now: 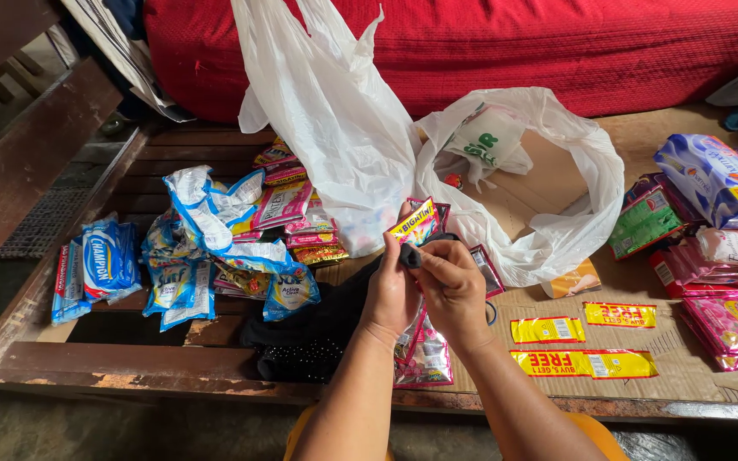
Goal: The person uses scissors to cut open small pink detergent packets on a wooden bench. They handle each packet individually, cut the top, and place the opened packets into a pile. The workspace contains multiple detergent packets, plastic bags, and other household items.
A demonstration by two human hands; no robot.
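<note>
My left hand (390, 294) pinches the top of a strip of small red and yellow sachets (416, 226), which hangs down past my wrists to the boards (424, 358). My right hand (454, 286) is closed around a small black tool with dark handles (412, 254), held against the strip just below its top sachet. Both hands meet over the front of a wooden bed frame. Behind them lies an open white plastic bag (548, 230), and a second white bag (326, 111) stands upright at its left.
Blue and white sachet packs (198, 248) and a blue packet (100, 265) lie at left. Pink sachets (288, 205) sit behind them. Yellow strips (582, 363) lie on cardboard at right, beside pink, green and purple packs (711, 239). A black cloth (301, 337) lies under my left arm. A red mattress (557, 43) runs behind.
</note>
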